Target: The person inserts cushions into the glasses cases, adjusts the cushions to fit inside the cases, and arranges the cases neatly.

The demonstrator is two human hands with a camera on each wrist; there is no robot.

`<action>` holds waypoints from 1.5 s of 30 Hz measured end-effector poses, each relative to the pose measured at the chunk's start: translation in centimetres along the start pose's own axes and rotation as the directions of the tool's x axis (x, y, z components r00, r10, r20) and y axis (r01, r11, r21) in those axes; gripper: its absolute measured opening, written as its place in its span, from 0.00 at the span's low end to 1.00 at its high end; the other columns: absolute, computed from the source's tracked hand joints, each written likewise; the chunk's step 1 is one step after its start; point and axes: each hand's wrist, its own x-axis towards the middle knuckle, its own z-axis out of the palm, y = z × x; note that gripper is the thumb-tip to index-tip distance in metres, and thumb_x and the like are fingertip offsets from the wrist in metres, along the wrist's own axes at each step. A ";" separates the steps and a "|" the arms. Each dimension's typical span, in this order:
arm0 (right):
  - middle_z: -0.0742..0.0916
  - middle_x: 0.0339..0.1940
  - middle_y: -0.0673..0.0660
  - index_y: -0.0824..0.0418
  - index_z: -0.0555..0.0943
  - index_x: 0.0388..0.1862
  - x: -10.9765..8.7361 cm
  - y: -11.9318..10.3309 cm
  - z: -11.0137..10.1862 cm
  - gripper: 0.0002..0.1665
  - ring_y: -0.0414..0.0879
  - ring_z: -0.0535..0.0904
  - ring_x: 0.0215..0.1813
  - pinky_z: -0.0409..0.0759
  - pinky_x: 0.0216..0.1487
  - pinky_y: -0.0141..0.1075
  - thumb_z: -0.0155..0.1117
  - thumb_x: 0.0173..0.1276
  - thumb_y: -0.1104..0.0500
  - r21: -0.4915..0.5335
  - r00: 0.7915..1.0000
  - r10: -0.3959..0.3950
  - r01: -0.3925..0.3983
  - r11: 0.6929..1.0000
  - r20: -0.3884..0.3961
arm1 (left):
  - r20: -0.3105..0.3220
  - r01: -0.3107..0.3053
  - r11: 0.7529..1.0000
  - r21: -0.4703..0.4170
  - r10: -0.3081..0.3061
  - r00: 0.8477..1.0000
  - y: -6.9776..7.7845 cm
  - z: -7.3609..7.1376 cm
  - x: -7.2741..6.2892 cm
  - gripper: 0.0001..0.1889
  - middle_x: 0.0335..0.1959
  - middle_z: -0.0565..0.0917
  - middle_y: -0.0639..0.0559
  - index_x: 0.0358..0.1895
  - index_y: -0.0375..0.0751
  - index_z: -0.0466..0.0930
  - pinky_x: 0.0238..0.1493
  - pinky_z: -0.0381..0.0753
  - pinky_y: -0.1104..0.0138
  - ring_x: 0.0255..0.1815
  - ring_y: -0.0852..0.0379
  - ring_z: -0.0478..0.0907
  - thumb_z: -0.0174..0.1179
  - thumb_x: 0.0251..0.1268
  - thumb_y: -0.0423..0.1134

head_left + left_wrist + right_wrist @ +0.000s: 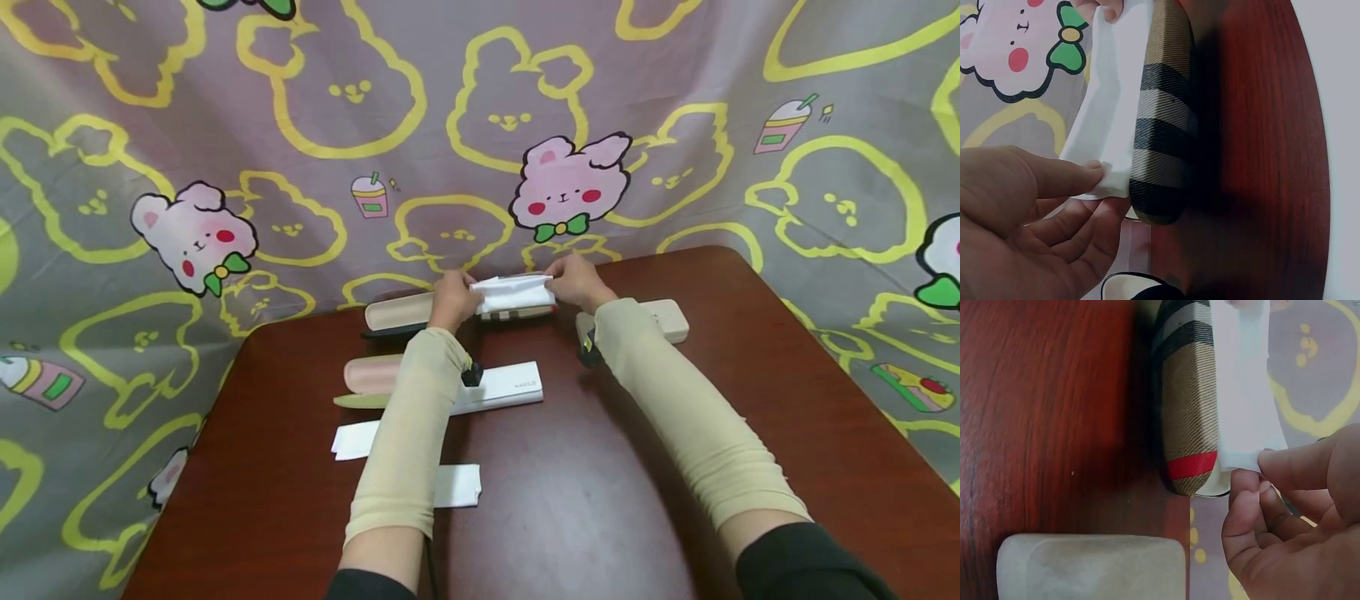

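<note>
Folded white cloth (pixel 516 294), seemingly over checked case (pixel 1165 125)

Seen from the head, a pale beige tube sleeve (pixel 408 425) covers the forearm at seven o'clock, its match (pixel 690 408) the one at four, creased into rings near the elbow. Black cloth (pixel 806 562) shows below each. The left hand (pixel 452 302) and right hand (pixel 579 283) are bare. Small black devices sit at the wrists, the right device (pixel 590 350) marked yellow. A thin dark cable (pixel 432 571) drops toward six o'clock.

The cloth (pixel 517 295) is white, the striped case (pixel 1190 394) tan, black, grey and red, the table (pixel 585 492) reddish-brown.
</note>
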 end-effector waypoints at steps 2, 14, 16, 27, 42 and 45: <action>0.83 0.44 0.63 0.72 0.84 0.45 0.1 0.1 0.2 0.11 0.51 0.74 0.37 0.73 0.32 0.37 0.59 0.71 0.66 -0.027 1.000 -0.012 0.012 1.000 0.006 | 0.016 0.003 1.000 -0.002 -0.003 1.000 -0.2 0.0 -0.1 0.12 0.46 0.82 0.38 0.50 0.31 0.82 0.43 0.79 0.56 0.46 0.42 0.78 0.63 0.64 0.30; 0.68 0.12 0.48 0.62 0.75 0.17 -0.1 1.2 1.0 0.16 0.43 0.62 0.20 0.64 0.25 0.37 0.61 0.66 0.69 -0.227 0.992 -0.017 0.045 0.973 0.123 | 0.130 -0.036 0.987 0.156 0.016 0.991 -1.0 0.5 -0.5 0.09 0.29 0.77 0.49 0.27 0.38 0.77 0.42 0.75 0.59 0.35 0.50 0.72 0.69 0.59 0.30; 0.65 0.11 0.47 0.59 0.70 0.12 0.0 1.2 1.0 0.21 0.42 0.57 0.19 0.60 0.23 0.35 0.61 0.63 0.70 -0.275 0.990 -0.062 0.094 0.957 0.124 | 0.127 -0.045 0.982 0.183 0.022 0.992 -0.9 0.5 -0.4 0.14 0.24 0.75 0.51 0.21 0.40 0.73 0.40 0.75 0.59 0.34 0.50 0.71 0.71 0.56 0.29; 0.58 0.12 0.46 0.54 0.59 0.08 -0.3 0.8 1.3 0.28 0.43 0.53 0.20 0.57 0.25 0.36 0.65 0.55 0.68 -0.440 0.981 -0.175 0.192 0.877 0.079 | 0.009 0.017 0.969 0.246 -0.020 1.000 -1.3 1.7 -0.1 0.15 0.27 0.82 0.45 0.22 0.38 0.78 0.43 0.81 0.54 0.37 0.43 0.80 0.79 0.45 0.34; 0.82 0.49 0.68 0.65 0.57 0.79 -1.2 -0.1 1.0 0.62 0.60 0.77 0.51 0.77 0.54 0.51 0.81 0.46 0.70 -0.238 0.996 0.002 0.021 0.971 0.094 | 0.033 0.023 0.977 0.210 -0.031 0.999 -1.3 0.4 -0.7 0.39 0.46 0.84 0.39 0.51 0.29 0.80 0.50 0.79 0.54 0.47 0.41 0.80 0.85 0.38 0.51; 0.80 0.50 0.67 0.62 0.54 0.81 -1.3 0.1 1.4 0.67 0.60 0.76 0.51 0.77 0.54 0.51 0.82 0.44 0.72 -0.257 0.994 -0.001 0.028 0.966 0.106 | 0.048 0.037 0.973 0.228 -0.049 0.998 -1.2 0.6 -1.0 0.44 0.52 0.83 0.36 0.56 0.29 0.78 0.55 0.78 0.54 0.53 0.38 0.78 0.86 0.34 0.51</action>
